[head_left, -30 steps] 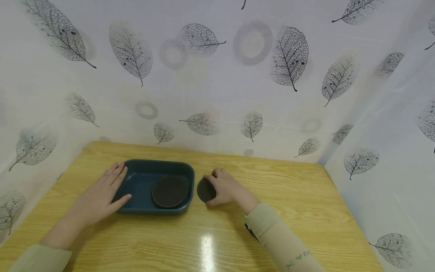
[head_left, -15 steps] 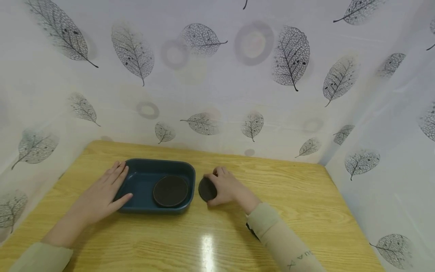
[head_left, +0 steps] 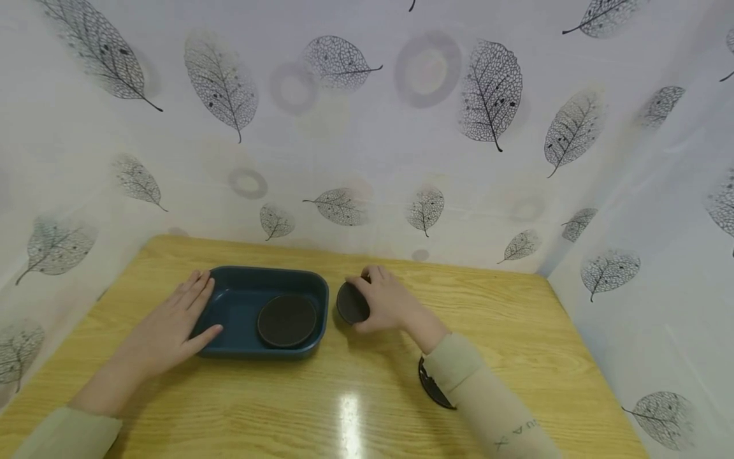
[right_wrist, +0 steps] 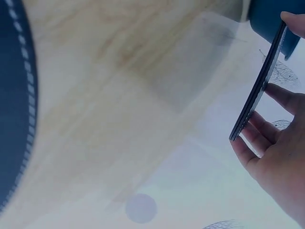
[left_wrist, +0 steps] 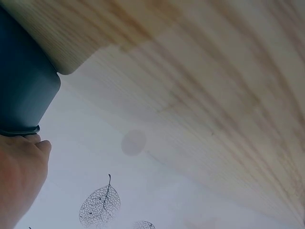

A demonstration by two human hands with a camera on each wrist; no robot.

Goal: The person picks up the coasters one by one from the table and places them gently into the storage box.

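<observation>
My left hand rests on the left end of a deep blue tray, fingers straight along the rim and thumb over the front corner. Inside the tray, toward its right side, lies a round black coaster. Just right of the tray, my right hand pinches another round coaster by its edges. The right wrist view shows this held coaster edge-on, raised off the table, thumb on one end and fingers on the other.
A dark coaster with a stitched edge lies on the table, partly hidden under my right forearm in the head view. The wood-grain table meets a leaf-patterned sheet at the back and sides.
My right hand has lifted its coaster and moved slightly away from me and to the right. More of the coaster under the forearm shows. The left hand and tray stay put.
</observation>
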